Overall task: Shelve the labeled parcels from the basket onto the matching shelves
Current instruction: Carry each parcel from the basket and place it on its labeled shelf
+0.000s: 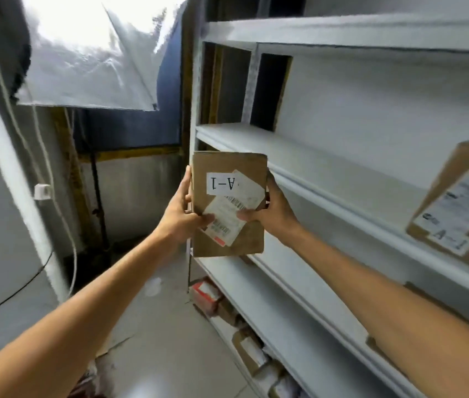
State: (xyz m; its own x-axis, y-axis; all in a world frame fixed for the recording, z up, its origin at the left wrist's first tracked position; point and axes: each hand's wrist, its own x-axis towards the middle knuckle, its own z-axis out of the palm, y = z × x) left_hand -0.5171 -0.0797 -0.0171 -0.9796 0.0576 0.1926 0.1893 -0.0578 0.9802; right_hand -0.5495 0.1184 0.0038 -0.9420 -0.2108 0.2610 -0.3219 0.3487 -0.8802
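I hold a flat brown cardboard parcel [229, 168] upright in front of the white shelf unit [299, 156]. Its white label reads "A-1" upside down, with barcode stickers below it. My left hand [183, 209] grips its left edge and my right hand [273, 209] grips its right edge. The parcel hangs just off the front left corner of the shelves, level with the second board from the top. Another brown parcel [463, 208] with an "A-1" label lies on that shelf at the far right. The basket is out of view.
Several small parcels [244, 334] fill the lower shelves at bottom centre. A bright softbox light [92, 50] on a black stand [99, 202] is at the upper left. Cables [12, 116] hang along the left wall. Pale tiled floor [164, 340] lies below.
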